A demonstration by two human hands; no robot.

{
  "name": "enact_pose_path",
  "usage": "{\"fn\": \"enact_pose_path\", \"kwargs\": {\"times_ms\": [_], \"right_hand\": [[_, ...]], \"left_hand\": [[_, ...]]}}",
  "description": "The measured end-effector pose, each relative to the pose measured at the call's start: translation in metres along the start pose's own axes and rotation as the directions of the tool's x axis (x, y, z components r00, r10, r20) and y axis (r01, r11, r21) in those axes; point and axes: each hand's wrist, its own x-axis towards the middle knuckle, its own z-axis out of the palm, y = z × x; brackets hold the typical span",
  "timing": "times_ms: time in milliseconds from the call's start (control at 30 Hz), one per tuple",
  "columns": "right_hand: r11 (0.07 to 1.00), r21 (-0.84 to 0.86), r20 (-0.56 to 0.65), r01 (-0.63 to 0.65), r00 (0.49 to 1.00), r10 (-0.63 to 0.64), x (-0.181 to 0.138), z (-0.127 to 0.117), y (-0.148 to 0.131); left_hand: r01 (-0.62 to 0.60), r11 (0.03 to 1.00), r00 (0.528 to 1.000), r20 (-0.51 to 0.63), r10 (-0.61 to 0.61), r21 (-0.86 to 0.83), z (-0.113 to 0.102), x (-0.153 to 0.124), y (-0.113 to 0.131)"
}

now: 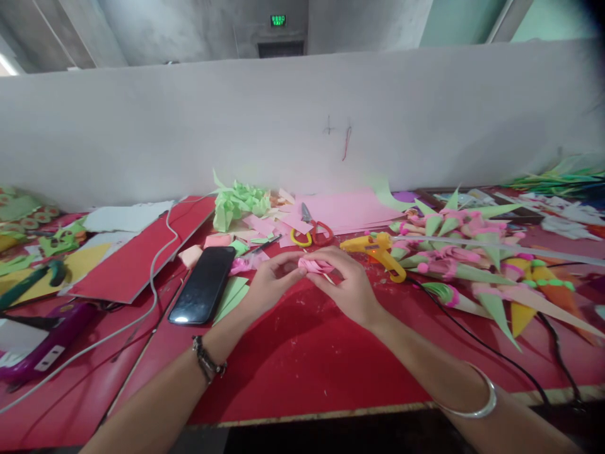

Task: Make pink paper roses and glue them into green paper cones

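Both my hands meet over the middle of the red table [302, 366]. A small rolled pink paper piece [316, 265] on a thin stick is pinched between them. My left hand [270, 280] grips its left end with closed fingers. My right hand [344, 284] wraps over its right side, fingers curled. A yellow glue gun [378, 250] lies just right of my right hand. Scissors [312, 231] with yellow and red handles lie just beyond my hands. A black phone [204, 285] lies left of my left hand.
Several finished pink-and-green paper cones [466, 265] are heaped at the right. Pink paper sheets [350, 211] and crumpled green paper [236, 203] lie at the back by a grey partition [302, 120]. A white cable [155, 284], red card and a purple tool [47, 343] lie left.
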Motion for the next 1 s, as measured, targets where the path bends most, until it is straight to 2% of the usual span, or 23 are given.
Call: {"fn": "enact_pose_path", "kwargs": {"times_ms": [233, 433, 600, 767, 1000], "right_hand": [[0.999, -0.03, 0.015, 0.038, 0.999, -0.038, 0.0, -0.001, 0.0], [0.997, -0.07, 0.018, 0.041, 0.999, -0.04, -0.002, 0.0, 0.002], [0.994, -0.09, 0.013, 0.056, 0.998, -0.055, -0.002, 0.0, 0.002], [0.995, -0.089, -0.008, 0.054, 0.998, -0.055, -0.001, 0.0, 0.001], [0.996, -0.044, -0.007, 0.074, 0.997, -0.074, 0.0, 0.001, -0.001]], "left_hand": [[0.002, 1.0, 1.0, -0.002, -0.002, -0.024, 0.002, 0.001, 0.003], [0.052, 0.998, 0.999, -0.007, -0.052, -0.021, 0.002, 0.001, -0.001], [0.139, 0.979, 0.99, 0.04, -0.135, -0.151, 0.003, 0.002, -0.005], [0.208, 0.916, 0.978, 0.07, -0.196, -0.343, 0.003, 0.002, -0.012], [0.262, 0.892, 0.965, 0.12, -0.234, -0.369, 0.002, 0.002, -0.012]]}}
